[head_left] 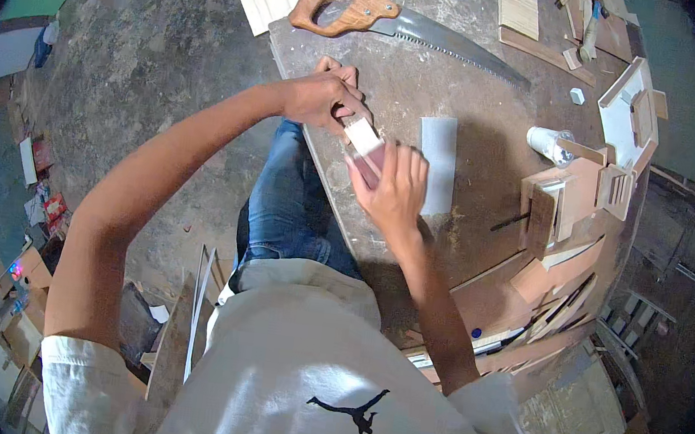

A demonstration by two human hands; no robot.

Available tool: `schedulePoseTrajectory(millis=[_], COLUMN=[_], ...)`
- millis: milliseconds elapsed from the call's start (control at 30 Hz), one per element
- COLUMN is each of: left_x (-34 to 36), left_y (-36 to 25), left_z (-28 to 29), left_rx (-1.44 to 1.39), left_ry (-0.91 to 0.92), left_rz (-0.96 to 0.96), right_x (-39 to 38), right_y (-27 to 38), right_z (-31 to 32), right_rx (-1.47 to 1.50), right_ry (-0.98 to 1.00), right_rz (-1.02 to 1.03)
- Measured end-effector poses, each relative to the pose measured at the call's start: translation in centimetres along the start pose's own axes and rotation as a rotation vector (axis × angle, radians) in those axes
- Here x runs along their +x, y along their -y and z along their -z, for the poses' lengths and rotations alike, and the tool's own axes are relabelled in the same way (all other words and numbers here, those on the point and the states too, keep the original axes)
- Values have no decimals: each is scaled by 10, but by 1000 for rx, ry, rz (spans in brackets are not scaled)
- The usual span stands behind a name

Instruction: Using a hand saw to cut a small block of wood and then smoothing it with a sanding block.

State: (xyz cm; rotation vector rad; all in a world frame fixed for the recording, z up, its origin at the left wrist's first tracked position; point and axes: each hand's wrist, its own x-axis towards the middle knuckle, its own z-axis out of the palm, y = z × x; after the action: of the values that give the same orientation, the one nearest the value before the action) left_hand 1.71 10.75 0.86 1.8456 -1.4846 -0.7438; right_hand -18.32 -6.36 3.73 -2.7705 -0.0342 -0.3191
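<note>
Near the bench's left edge, my left hand (326, 96) grips the far end of a small pale piece of wood (363, 136). Just below it, my right hand (393, 184) has its fingers around a reddish-brown piece (372, 164) lying against the pale wood; whether this is sandpaper or a block I cannot tell. A white rectangular sheet (435, 163) lies flat to the right of my hands. A handsaw (344, 9) with a wooden handle rests above them, its toothed blade pointing right.
The workbench (486, 104) holds pale boards (518, 6) at the back, a small white cube (577, 96), a clear container (546, 143), white-faced panels (622, 106) and stacked offcuts (556, 205) on the right. Cluttered items (27, 285) lie on the floor at far left.
</note>
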Motion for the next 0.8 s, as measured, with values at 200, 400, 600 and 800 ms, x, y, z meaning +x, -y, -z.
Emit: schedulePoseTrajectory(millis=[200, 400, 600, 800], left_x=[-1, -1, -3, 0], left_y=[3, -1, 0, -4], left_z=[-2, 1, -1, 2], left_rx=[9, 10, -11, -6], left_ry=[21, 12, 9, 8], left_rz=[2, 15, 21, 30], right_x=[7, 9, 0, -25], right_y=[2, 2, 0, -6], right_z=[1, 3, 1, 16], right_rx=[56, 97, 143, 61], right_ry=[9, 9, 12, 49], right_rz=[28, 37, 1, -44])
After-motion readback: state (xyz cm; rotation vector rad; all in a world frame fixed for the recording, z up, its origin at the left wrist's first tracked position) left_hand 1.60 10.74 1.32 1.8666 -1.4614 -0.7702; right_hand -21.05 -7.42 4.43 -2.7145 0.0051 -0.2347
